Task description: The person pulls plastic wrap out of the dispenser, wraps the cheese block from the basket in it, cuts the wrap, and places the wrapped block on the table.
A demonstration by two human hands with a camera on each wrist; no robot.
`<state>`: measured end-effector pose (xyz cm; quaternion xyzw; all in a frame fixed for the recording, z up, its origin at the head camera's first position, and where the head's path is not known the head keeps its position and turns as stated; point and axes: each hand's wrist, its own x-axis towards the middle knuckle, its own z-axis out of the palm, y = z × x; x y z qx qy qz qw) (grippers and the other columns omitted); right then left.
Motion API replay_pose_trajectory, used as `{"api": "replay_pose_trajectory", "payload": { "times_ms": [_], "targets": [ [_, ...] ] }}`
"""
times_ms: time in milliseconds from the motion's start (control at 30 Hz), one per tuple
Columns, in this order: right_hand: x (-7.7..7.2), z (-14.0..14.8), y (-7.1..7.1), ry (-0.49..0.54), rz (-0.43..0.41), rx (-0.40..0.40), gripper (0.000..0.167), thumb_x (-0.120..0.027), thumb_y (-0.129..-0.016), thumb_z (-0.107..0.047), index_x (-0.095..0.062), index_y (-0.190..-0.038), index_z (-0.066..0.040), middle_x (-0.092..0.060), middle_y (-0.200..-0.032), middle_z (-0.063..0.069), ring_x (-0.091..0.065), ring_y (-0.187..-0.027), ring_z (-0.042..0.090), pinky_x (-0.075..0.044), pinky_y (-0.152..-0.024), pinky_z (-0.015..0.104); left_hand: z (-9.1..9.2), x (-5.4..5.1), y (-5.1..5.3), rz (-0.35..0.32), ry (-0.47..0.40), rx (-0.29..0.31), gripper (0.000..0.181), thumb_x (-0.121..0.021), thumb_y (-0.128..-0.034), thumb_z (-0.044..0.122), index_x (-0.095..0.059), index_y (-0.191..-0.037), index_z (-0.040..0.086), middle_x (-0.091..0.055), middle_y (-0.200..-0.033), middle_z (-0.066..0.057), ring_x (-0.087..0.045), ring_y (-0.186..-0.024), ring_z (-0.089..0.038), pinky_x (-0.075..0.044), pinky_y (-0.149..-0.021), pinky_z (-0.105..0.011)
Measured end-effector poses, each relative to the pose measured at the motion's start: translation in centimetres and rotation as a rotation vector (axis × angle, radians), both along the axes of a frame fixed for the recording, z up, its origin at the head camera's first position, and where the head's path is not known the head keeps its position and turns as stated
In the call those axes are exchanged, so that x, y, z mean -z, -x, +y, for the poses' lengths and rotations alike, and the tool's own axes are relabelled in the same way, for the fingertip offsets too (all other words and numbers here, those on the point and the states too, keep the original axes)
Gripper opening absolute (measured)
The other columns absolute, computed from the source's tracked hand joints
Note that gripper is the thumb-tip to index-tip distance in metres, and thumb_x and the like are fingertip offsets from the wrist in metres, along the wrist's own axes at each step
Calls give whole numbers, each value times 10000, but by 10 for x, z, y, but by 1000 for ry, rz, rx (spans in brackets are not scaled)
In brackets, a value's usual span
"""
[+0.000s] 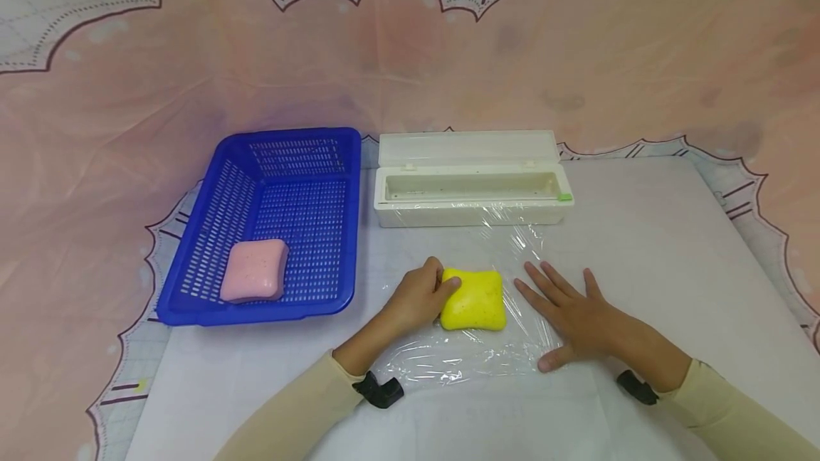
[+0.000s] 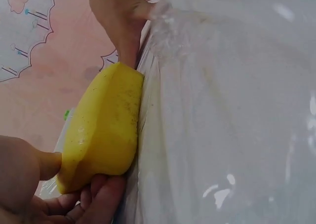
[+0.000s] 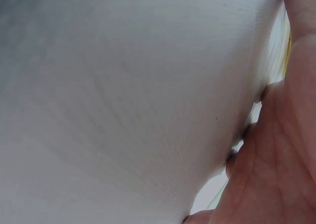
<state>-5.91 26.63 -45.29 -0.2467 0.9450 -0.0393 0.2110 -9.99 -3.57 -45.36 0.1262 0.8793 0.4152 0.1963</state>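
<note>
A: Entry one, the grip?
B: Left hand, fingers curled, thumb on the upper face and fingers at the lower edge; holding one yellow bar by its left side

A: Where is the bar kept?
B: Over the cling film, in front of the white box; squarish, soft-cornered, smooth, with dark specks and smudges on its side in the left wrist view

A: And the other hand?
B: Right hand, palm down, fingers spread wide and nearly straight, nothing grasped; fingertips at the right part of the film, just beside the bar but apart from it

A: The film itself?
B: Clear, creased, glossy; one sheet running from the front of the white box towards the person

A: Further out?
B: That box, long, lid raised at the back, a green tab at the right end of its slot; to its left, one blue basket, slotted walls, holding one pink bar in its near left part

A: Ground and backing?
B: White sheet beneath all; behind, a peach cloth with scalloped, dark-outlined edges; on the person, beige sleeves and a black band at the left wrist
</note>
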Motion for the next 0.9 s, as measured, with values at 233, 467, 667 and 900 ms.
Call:
{"api": "replay_pose_trajectory", "payload": {
  "times_ms": [233,467,667,900],
  "targets": [
    [1,1,1,10,-7,6,1332,-673,-591,-887,-143,-1650,-276,-16,-1735,97,-26,-1581,407,-11,-1077,859,-5,0,1,-17,59,25,348,-653,-988,438,-512,-977,120,-530,-711,14,-485,-614,-132,-394,-545,-236],
    [4,3,1,-13,-7,14,1325,-671,-587,-886,-134,-1648,-302,-20,-1738,72,-47,-1586,391,-41,-1071,854,-6,6,-1,23,54,41,364,-663,-978,448,-491,-943,129,-506,-695,33,-471,-599,-115,-374,-529,-233],
    [2,6,-2,9,6,21,1335,-646,-582,-905,-127,-1651,-296,-59,-1736,65,-69,-1589,378,-70,-1073,856,-5,11,-3,38,70,21,378,-670,-965,476,-493,-935,143,-500,-679,46,-464,-579,-107,-366,-513,-235],
    [-13,11,-5,150,15,10,1244,-674,-679,-840,-125,-1651,-292,-148,-1726,56,-123,-1579,380,-180,-1102,813,-9,10,-4,30,56,-3,370,-653,-980,471,-537,-1011,121,-570,-733,28,-516,-628,-123,-424,-562,-240]
  ]
}}
